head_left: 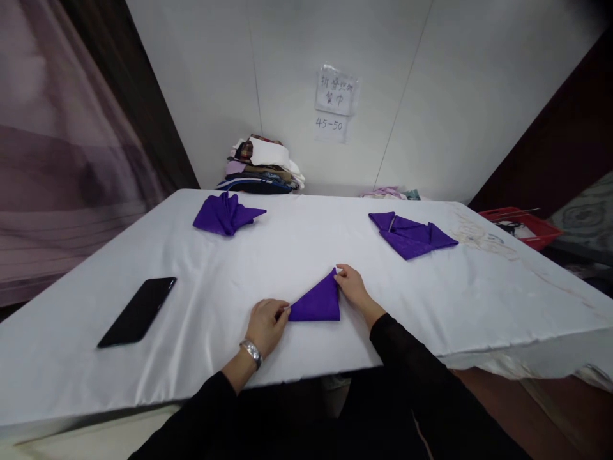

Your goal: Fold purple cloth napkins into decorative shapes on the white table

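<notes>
A purple cloth napkin point(320, 303), folded into a triangle, lies flat near the front edge of the white-covered table point(230, 275). My left hand point(267, 324), with a silver bracelet at the wrist, pinches the napkin's left corner between thumb and finger. At the top right corner, my right hand point(352, 283) pinches the tip. Farther back on the left rests another purple napkin point(223, 214), folded with pleats and a pointed end. A third purple napkin point(412, 236) with folded-up points sits at the back right.
A black tablet or phone point(138, 312) lies on the table to the left. Behind the table a pile of folded clothes point(263, 167) stands against the wall. Handwritten paper signs point(336, 91) hang above. A red basket point(522, 225) is beyond the right edge.
</notes>
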`<act>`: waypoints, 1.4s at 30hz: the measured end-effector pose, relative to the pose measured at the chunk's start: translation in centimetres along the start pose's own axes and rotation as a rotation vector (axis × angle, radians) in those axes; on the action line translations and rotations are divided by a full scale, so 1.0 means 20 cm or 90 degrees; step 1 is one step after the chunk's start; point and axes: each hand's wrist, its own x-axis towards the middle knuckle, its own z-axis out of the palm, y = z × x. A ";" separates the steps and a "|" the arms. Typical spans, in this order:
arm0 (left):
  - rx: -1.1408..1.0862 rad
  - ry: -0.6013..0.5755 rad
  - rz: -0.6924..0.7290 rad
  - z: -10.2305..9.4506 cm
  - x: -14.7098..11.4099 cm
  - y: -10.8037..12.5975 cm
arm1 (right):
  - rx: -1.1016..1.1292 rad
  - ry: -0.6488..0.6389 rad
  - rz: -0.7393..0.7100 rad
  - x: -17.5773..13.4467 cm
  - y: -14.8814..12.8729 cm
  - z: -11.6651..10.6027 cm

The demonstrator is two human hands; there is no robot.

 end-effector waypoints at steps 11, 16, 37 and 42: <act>0.023 0.004 0.013 0.00 -0.01 -0.01 | -0.118 -0.019 -0.011 0.02 -0.04 -0.01; 0.047 -0.010 0.016 0.00 -0.01 0.01 | -0.198 -0.033 -0.015 0.02 -0.06 0.00; 0.094 -0.020 0.024 -0.01 0.01 0.05 | -0.282 -0.016 -0.021 0.01 -0.10 0.00; 0.111 -0.126 0.203 0.06 0.09 0.22 | -0.321 -0.034 -0.040 0.02 -0.12 -0.01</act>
